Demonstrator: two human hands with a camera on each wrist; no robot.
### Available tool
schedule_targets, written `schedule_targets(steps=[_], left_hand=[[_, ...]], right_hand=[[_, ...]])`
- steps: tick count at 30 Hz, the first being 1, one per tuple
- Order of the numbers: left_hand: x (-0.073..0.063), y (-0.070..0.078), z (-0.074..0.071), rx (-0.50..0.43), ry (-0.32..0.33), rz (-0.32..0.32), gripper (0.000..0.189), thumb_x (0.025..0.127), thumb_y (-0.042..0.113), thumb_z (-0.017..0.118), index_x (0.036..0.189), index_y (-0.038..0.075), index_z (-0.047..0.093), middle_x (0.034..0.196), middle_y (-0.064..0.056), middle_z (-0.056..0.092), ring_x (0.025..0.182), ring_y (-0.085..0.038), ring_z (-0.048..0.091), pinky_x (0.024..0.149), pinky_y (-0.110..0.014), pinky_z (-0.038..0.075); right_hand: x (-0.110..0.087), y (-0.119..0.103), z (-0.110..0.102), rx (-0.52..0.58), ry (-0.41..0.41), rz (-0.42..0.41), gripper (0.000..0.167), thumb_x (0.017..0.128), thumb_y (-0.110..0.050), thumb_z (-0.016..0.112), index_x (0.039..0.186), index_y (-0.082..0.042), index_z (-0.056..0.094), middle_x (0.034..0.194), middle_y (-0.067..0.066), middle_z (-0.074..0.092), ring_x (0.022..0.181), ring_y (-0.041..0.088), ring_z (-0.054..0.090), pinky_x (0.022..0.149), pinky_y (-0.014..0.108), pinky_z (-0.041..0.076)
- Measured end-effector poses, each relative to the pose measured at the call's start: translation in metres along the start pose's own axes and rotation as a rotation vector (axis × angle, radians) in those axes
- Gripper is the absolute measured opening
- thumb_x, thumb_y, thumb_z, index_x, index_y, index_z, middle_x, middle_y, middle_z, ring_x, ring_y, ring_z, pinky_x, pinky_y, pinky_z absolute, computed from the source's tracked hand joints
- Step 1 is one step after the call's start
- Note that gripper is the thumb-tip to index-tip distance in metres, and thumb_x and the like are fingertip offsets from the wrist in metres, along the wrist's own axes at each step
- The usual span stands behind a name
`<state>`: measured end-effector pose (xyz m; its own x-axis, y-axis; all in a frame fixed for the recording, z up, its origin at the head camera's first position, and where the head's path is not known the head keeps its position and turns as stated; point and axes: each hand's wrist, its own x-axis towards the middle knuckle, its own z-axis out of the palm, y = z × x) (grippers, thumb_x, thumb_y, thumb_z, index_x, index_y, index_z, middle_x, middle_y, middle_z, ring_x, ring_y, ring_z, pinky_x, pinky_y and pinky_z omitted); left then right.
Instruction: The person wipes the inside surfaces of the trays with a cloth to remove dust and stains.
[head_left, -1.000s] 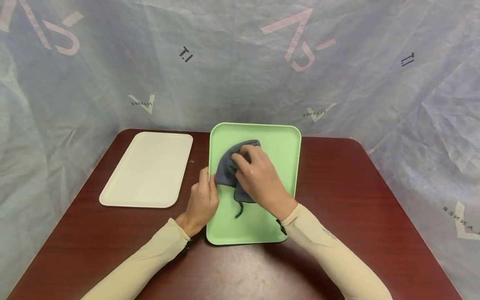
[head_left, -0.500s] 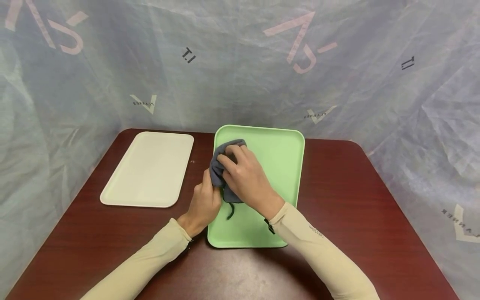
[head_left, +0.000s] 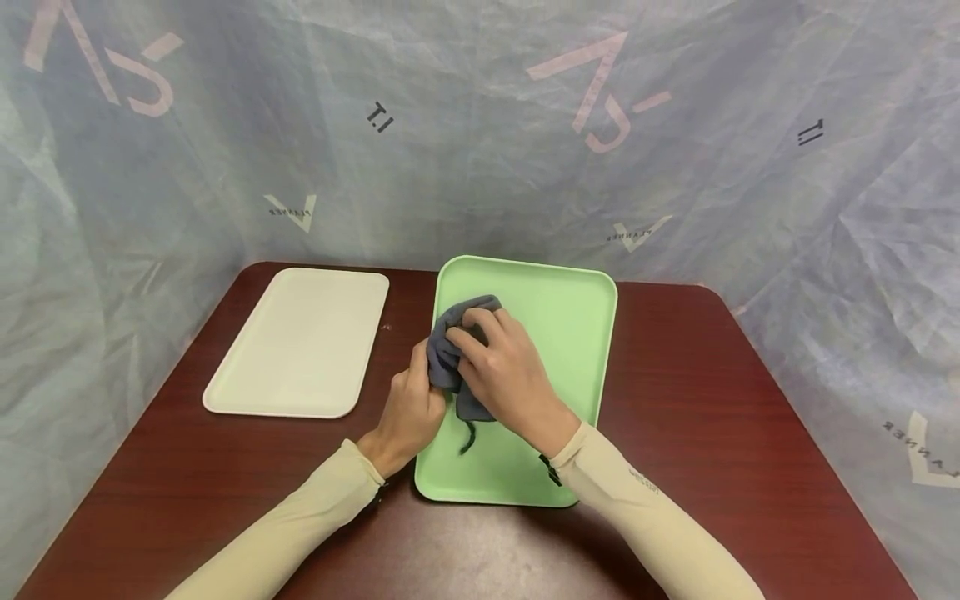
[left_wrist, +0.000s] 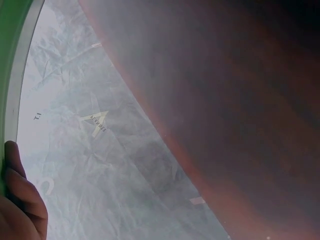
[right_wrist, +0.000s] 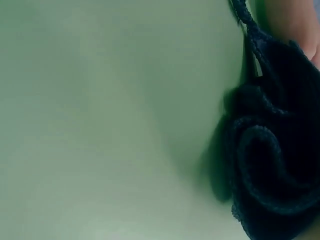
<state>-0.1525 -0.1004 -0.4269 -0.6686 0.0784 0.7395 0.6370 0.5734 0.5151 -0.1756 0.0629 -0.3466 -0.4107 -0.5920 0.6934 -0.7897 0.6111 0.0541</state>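
A green tray (head_left: 555, 350) stands tilted up in front of me, its inner face toward the head camera. My left hand (head_left: 408, 408) grips its left edge, and the left wrist view shows curled fingers (left_wrist: 25, 192) at the green rim. Bunched in my right hand (head_left: 510, 371) is a dark grey-blue cloth (head_left: 448, 357), pressed on the tray's face beside the left rim. A loose dark thread (head_left: 468, 437) hangs from the cloth's lower end. Up close in the right wrist view, the cloth (right_wrist: 275, 150) is folded in rolls against the green surface.
To the left, a white tray (head_left: 300, 342) lies flat on the dark red-brown table (head_left: 697, 433). A pale grey printed sheet (head_left: 465, 167) hangs behind the table and along both sides.
The cloth and right hand moved left to the tray's left rim by my left hand, then slightly right and down. The green tray shifted a little to the right and down in view.
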Motion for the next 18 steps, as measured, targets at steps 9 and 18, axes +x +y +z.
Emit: schedule_targets(steps=[9, 18], left_hand=[[0.001, -0.001, 0.002, -0.009, 0.017, 0.022, 0.033, 0.104, 0.001, 0.042, 0.137, -0.006, 0.043, 0.082, -0.018, 0.066, 0.069, -0.025, 0.069, 0.053, -0.037, 0.053], [0.002, 0.0, 0.001, -0.031, 0.005, 0.018, 0.031, 0.104, 0.001, 0.042, 0.134, -0.009, 0.044, 0.086, -0.022, 0.069, 0.078, -0.026, 0.072, 0.058, -0.038, 0.056]], right_hand=[[-0.023, 0.017, -0.015, 0.022, -0.016, 0.057, 0.025, 0.088, -0.004, 0.073, 0.113, -0.007, 0.07, 0.114, 0.012, 0.058, 0.087, 0.027, 0.049, 0.077, 0.04, 0.046], [-0.053, 0.048, -0.034, 0.05, 0.031, 0.133, 0.026, 0.087, -0.003, 0.074, 0.112, -0.003, 0.071, 0.115, 0.017, 0.058, 0.089, 0.03, 0.051, 0.075, 0.042, 0.045]])
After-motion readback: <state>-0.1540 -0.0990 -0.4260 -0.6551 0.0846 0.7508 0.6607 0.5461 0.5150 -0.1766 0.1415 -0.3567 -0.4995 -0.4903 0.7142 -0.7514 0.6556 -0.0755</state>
